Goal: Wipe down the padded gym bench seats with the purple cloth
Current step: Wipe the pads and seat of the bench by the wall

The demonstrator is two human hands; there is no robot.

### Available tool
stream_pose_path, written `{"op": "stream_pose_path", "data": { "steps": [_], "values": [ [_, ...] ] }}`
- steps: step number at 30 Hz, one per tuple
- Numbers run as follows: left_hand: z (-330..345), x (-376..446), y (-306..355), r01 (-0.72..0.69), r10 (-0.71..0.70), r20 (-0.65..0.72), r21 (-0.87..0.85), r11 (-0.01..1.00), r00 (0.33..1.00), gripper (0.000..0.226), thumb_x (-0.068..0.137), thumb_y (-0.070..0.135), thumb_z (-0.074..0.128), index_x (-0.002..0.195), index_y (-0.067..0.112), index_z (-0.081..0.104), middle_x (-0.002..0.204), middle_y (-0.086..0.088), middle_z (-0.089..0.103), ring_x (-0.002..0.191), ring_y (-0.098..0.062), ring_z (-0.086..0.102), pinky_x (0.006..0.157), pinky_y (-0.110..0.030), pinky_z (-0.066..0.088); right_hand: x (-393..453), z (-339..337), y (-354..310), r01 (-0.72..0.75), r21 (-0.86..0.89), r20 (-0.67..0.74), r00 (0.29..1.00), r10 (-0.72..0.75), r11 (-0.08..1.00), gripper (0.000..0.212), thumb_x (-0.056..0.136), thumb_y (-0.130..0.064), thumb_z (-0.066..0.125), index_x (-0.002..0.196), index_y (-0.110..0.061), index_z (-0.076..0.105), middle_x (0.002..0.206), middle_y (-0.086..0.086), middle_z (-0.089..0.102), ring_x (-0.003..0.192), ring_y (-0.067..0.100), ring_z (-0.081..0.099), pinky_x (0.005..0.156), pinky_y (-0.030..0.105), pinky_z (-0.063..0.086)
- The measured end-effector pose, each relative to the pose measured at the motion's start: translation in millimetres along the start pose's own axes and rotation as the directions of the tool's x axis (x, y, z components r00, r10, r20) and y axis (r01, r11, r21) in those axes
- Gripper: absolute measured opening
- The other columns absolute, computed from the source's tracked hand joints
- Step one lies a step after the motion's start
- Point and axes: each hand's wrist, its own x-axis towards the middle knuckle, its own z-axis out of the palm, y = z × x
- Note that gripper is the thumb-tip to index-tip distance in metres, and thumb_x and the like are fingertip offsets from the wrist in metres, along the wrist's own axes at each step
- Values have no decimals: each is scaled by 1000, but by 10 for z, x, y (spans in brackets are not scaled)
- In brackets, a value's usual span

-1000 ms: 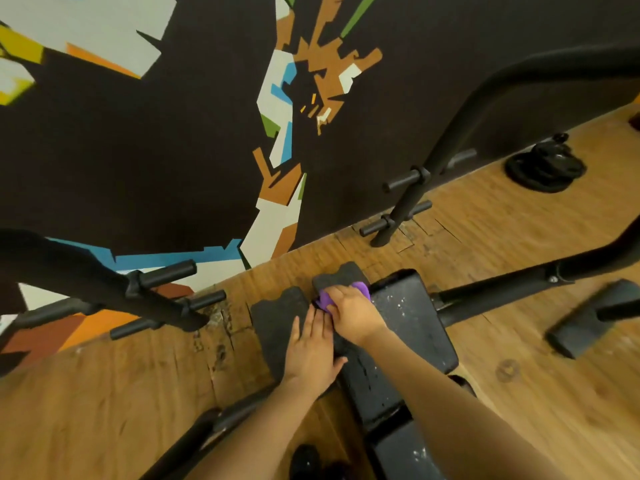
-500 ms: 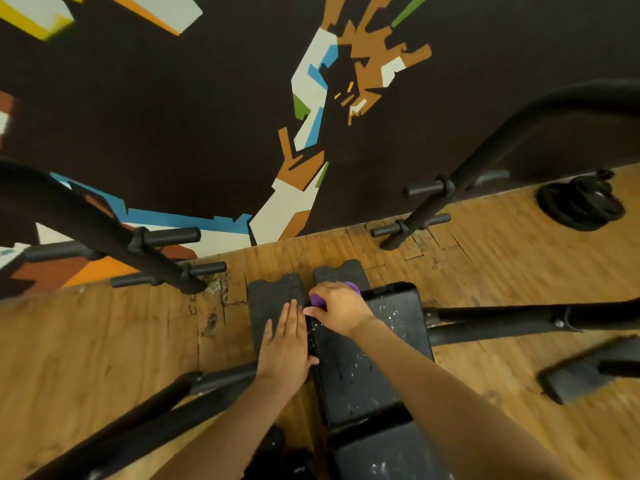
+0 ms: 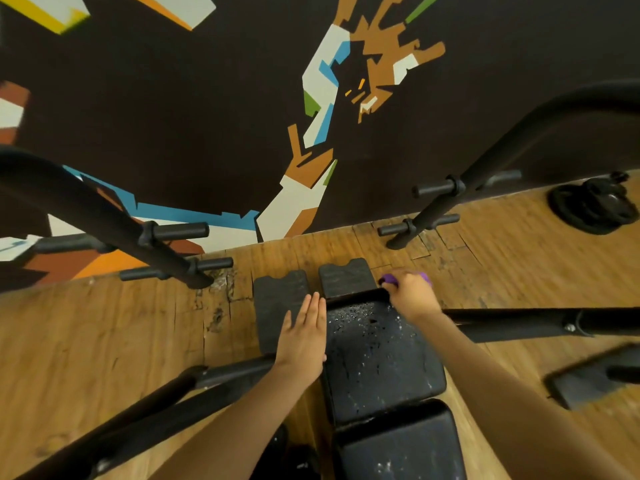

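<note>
Right hand [image 3: 410, 297] grips purple cloth [image 3: 388, 279] at bench seat [image 3: 377, 358] corner; left hand [image 3: 304, 332] flat beside 2 floor mats [image 3: 277, 299].

Dark mural wall [image 3: 173, 116] meets worn wooden floor [image 3: 104, 341]; weight plates [image 3: 594, 206] beside it.

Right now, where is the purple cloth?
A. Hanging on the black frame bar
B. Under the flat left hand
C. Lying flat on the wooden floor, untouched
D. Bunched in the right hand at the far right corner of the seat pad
D: the purple cloth peeks out of the curled right hand at the far right corner of the seat pad, while the left hand lies flat with straight fingers and holds nothing.
</note>
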Motion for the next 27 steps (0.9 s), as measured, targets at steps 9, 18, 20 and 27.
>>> {"op": "stream_pose_path", "data": {
  "steps": [9, 18, 20, 27],
  "values": [
    [-26, -34, 15, 78, -77, 31, -36, 996, 997, 107, 89, 36, 63, 146, 3, -20, 155, -13, -26, 144, -27, -20, 118, -48, 4, -91, 164, -453, 184, 80, 65, 980, -189, 980, 16, 93, -17, 51, 103, -11, 62, 104, 6, 61, 98, 23, 58, 90, 33, 45],
    [58, 2, -15, 89, -90, -6, -113, 990, 996, 108, 88, 35, 65, 147, 7, -21, 157, -9, -22, 145, -23, -17, 119, -47, 6, 63, 154, -451, 93, -73, 123, 989, -83, 993, 23, 98, -29, 44, 109, -15, 58, 106, 8, 63, 99, 24, 60, 89, 32, 45],
    [58, -8, -22, 105, -106, -1, -102, 989, 994, 107, 89, 39, 63, 147, 5, -20, 157, -10, -22, 146, -24, -17, 118, -48, 6, 15, 357, -832, 206, 3, 142, 969, -204, 979, 22, 97, -28, 45, 108, -15, 58, 108, 7, 62, 101, 23, 58, 86, 30, 43],
    [-15, -26, -177, 122, -124, -2, -133, 984, 992, 115, 83, 54, 63, 148, 4, -19, 157, -12, -22, 145, -27, -17, 118, -49, 6, 30, 174, -476, 174, 118, 185, 963, -194, 978, 20, 96, -24, 48, 112, -18, 58, 103, 4, 63, 95, 21, 59, 85, 35, 48]
  ]
}}
